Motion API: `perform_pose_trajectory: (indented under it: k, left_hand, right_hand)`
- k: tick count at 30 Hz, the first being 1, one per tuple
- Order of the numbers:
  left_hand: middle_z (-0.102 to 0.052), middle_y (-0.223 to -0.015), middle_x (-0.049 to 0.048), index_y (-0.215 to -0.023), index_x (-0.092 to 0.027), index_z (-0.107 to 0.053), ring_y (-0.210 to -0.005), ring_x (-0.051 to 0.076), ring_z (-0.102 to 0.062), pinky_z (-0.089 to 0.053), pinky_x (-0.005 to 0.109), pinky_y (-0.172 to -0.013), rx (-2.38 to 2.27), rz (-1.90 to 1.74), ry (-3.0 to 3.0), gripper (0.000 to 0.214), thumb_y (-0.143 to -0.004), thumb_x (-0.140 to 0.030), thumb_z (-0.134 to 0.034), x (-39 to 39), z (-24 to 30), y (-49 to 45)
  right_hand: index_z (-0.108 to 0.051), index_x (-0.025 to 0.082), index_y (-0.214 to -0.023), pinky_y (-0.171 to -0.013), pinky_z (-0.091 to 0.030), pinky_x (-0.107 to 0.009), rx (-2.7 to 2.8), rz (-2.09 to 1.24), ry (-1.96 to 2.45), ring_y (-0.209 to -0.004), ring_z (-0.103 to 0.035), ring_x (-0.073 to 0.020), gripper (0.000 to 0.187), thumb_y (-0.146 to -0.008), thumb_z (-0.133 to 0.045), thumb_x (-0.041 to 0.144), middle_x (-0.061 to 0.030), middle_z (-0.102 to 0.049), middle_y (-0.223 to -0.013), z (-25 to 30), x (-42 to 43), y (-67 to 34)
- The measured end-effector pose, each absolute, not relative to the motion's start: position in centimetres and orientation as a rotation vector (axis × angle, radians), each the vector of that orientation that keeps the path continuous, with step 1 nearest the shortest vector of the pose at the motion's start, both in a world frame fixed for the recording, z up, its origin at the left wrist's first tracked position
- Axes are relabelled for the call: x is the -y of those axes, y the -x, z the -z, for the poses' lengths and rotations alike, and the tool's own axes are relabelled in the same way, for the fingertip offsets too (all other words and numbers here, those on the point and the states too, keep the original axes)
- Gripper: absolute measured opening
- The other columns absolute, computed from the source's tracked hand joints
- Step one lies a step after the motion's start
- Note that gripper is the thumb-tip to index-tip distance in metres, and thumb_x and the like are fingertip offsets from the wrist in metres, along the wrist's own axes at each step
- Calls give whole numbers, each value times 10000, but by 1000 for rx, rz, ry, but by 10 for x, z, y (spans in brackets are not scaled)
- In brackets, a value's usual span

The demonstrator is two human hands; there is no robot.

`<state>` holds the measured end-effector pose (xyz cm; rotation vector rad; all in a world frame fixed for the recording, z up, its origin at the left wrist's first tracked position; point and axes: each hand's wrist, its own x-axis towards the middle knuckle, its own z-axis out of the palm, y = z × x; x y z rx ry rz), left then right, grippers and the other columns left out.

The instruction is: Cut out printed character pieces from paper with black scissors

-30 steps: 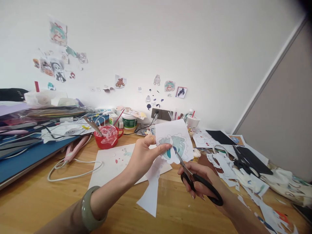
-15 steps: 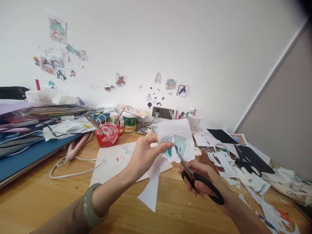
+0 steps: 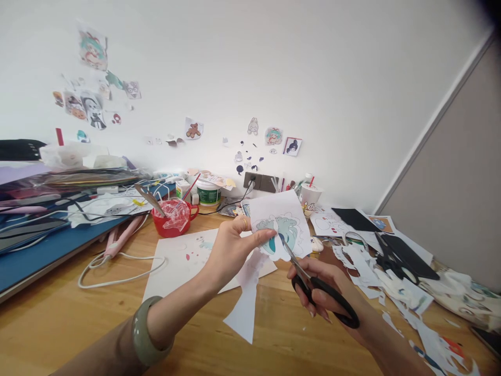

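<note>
My left hand [image 3: 238, 245] pinches a sheet of paper [image 3: 279, 209] between thumb and fingers, above the table. The paper carries a teal printed drawing with a scalloped outline, and its lower edge is cut. A pointed strip of the paper [image 3: 243, 313] hangs below my hand. My right hand [image 3: 326, 290] grips black-handled scissors [image 3: 303, 274], fingers in the loops. The blades point up and left, meeting the paper's lower edge at the drawing. Beneath lies a white sheet [image 3: 172, 261] with small coloured cutouts.
A red mug [image 3: 172, 224] with plastic film stands left of the white sheet. A pink device with a white cable [image 3: 121, 237] lies by the blue board [image 3: 23, 266]. Paper scraps [image 3: 364, 263], another pair of scissors [image 3: 393, 261] and a black flat object [image 3: 410, 256] fill the right side.
The paper has tilted slightly and shifted a little left, with its hanging strip moving slightly right. Both hands keep their grips, and the scissors stay at the drawing.
</note>
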<state>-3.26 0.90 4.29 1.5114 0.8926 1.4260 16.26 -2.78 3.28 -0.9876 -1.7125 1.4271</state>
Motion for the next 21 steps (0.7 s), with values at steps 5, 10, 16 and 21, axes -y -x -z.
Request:
perform_pose_trajectory:
  k: [5, 10, 16, 21]
  left_hand:
    - [-678, -763, 31, -704, -169, -678, -734, 155, -593, -449, 232, -642, -883, -1410, -1491, 184, -665, -348, -665, -8, -43, 33]
    - [-685, -773, 32, -703, -166, -673, -750, 162, -600, -451, 233, -651, -881, -1407, -1475, 181, -663, -343, -669, -8, -42, 33]
    - [-683, -757, 31, -716, -163, -678, -720, 153, -595, -450, 222, -637, -866, -1376, -1445, 197, -664, -353, -668, -10, -39, 32]
    - [-683, -785, 43, -742, -160, -683, -733, 160, -594, -451, 228, -644, -857, -1372, -1427, 203, -664, -346, -669, -9, -38, 30]
  right_hand:
    - [-541, 159, -896, -385, -277, -194, 1725, -1431, 981, -463, -424, -85, 453, -638, -643, 517, 27, -497, -596, -33, 28, -163]
    - [-525, 157, -907, -389, -286, -194, 1749, -1410, 1033, -494, -454, -104, 474, -648, -613, 544, 17, -495, -619, -34, 28, -163]
    - [-512, 151, -917, -455, -348, -218, 1785, -1426, 952, -538, -452, -111, 438, -693, -593, 519, 13, -497, -639, -37, 28, -162]
    - [-513, 147, -925, -438, -317, -214, 1772, -1403, 980, -532, -475, -113, 474, -676, -594, 541, 8, -509, -647, -36, 26, -161]
